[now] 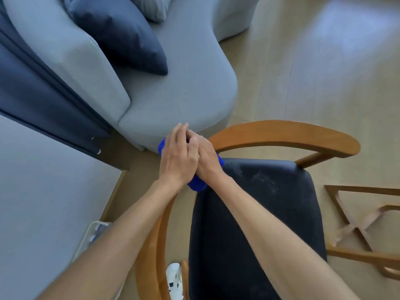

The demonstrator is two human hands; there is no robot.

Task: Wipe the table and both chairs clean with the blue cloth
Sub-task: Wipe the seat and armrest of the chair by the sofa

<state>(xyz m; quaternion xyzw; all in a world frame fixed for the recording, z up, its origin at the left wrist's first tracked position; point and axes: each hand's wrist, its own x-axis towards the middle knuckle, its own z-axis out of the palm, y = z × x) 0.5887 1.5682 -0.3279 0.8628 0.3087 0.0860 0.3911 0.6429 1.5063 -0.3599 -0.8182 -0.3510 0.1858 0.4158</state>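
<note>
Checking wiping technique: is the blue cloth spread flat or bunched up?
Bunched up. The blue cloth shows only as small lumps poking out between the left hand and right hand clasped over it.

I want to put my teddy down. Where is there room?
The dark fabric chair seat inside the curved wooden armrest is bare, as is the grey sofa seat beside the navy cushion. The seat's far-left corner is crowded: both hands bunch the blue cloth.
</note>
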